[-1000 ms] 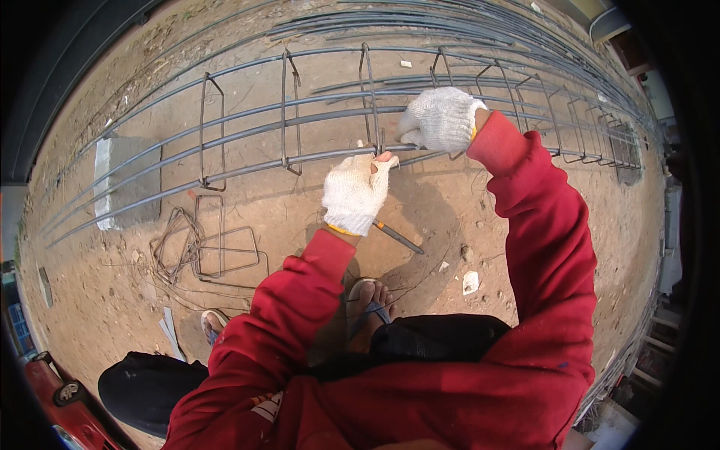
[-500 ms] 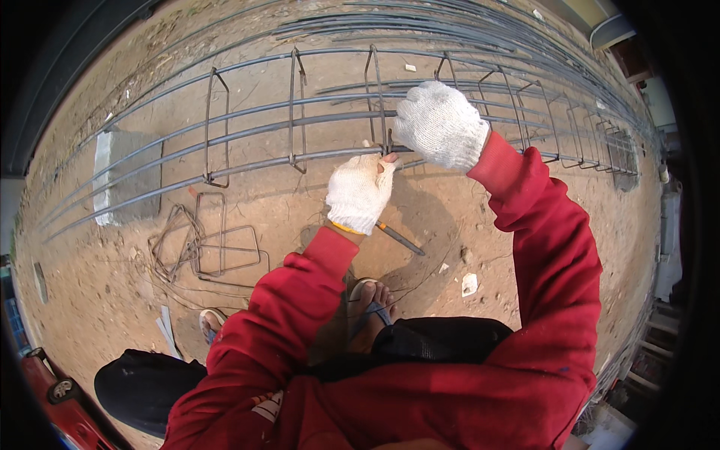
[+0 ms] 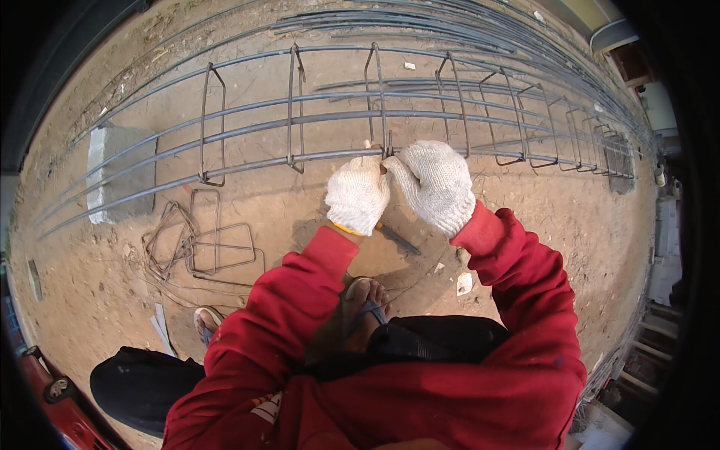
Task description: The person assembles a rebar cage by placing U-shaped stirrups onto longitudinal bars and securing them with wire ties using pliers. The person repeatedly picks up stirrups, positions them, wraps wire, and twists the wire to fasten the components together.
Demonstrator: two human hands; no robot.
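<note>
A long cage of steel reinforcing bars (image 3: 247, 163) with bent square stirrups (image 3: 292, 105) runs across in front of me. My left hand (image 3: 357, 193), in a white knit glove, closes round the nearest bar beside a stirrup's lower corner. Beside it, my right hand (image 3: 435, 184), gloved the same way, is closed with its fingertips at that joint. What the right fingers pinch is hidden. Below the left hand shows a tool with a dark and orange handle (image 3: 397, 238); its other end is out of sight behind the glove.
A concrete block (image 3: 120, 176) stands under the cage's left end. Loose bent stirrups (image 3: 225, 247) lie on the dirt near my feet. More long bars (image 3: 450, 22) are stacked beyond the cage. A red car (image 3: 64, 397) stands at lower left.
My right hand has come down from above the cage's middle bars to the nearest bar, next to my left hand. The left hand has stayed at the joint.
</note>
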